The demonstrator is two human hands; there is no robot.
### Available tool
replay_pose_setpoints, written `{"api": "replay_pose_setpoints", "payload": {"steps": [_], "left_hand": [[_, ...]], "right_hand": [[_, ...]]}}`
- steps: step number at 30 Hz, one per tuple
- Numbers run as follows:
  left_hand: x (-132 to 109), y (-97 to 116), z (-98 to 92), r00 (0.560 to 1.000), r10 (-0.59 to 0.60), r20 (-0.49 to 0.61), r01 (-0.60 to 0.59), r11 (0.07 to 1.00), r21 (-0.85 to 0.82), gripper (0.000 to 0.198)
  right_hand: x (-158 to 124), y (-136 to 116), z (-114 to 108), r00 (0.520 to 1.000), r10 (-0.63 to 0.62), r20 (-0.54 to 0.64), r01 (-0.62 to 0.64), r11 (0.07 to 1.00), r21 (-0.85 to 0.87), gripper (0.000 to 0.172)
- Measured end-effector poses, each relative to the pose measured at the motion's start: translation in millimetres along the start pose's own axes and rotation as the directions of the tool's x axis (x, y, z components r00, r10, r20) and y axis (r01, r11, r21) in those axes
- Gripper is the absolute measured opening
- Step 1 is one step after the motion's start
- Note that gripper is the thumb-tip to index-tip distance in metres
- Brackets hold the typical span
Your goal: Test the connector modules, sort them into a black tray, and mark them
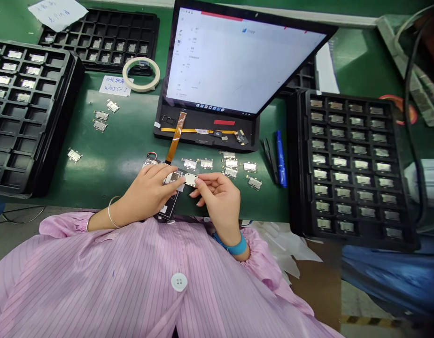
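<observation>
A black-framed circuit board (170, 203) lies at the bench's front edge, with an orange flex ribbon (176, 137) running from it to the tablet screen's stand. My left hand (148, 191) is curled over the board, gripping it from above; one fingertip reaches the left edge of a small silver plate-like module (190, 179). Between thumb and fingers, my right hand (220, 197) pinches that module by its right end, just beside the board. Whatever is under my left palm is hidden. Several similar silver modules (250, 166) lie loose beyond my hands.
A large tablet-like screen (238, 61) leans behind the board. Black compartment trays of modules stand on the left (55, 98) and right (370, 129). Tweezers (270, 159) and a blue marker (281, 159) lie near the right tray. A tape roll (154, 84) sits back left.
</observation>
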State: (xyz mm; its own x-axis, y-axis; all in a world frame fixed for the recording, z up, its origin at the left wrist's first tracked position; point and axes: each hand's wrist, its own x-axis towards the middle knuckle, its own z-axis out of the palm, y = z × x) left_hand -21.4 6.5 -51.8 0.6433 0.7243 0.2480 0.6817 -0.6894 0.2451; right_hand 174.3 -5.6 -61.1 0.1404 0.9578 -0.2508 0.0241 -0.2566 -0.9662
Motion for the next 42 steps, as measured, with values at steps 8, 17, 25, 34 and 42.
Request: {"api": "replay_pose_setpoints", "payload": {"steps": [8, 17, 25, 34, 42], "left_hand": [[28, 17, 0.7, 0.992, -0.124, -0.021, 0.12, 0.985, -0.127, 0.034], [42, 18, 9.3, 0.998, -0.047, -0.04, 0.046, 0.999, -0.025, 0.012], [39, 18, 9.7, 0.996, -0.058, -0.071, 0.058, 0.998, -0.001, 0.012], [35, 19, 11.0, 0.998, -0.061, -0.015, 0.061, 0.998, -0.033, 0.021], [36, 20, 17.0, 1.0, -0.024, -0.004, 0.024, 1.0, 0.015, 0.02]], "right_hand": [[0, 5, -4, 0.996, -0.08, 0.03, 0.08, 0.997, -0.02, 0.019], [-1, 3, -4, 0.997, -0.052, 0.064, 0.05, 0.998, 0.044, 0.031], [-2, 10, -2, 0.993, -0.121, -0.008, 0.121, 0.993, 0.011, 0.031], [-18, 16, -27, 0.699, -0.671, 0.245, 0.619, 0.397, -0.678, 0.026], [-4, 21, -39, 0.714, -0.64, 0.284, 0.577, 0.309, -0.756, 0.035]]}}
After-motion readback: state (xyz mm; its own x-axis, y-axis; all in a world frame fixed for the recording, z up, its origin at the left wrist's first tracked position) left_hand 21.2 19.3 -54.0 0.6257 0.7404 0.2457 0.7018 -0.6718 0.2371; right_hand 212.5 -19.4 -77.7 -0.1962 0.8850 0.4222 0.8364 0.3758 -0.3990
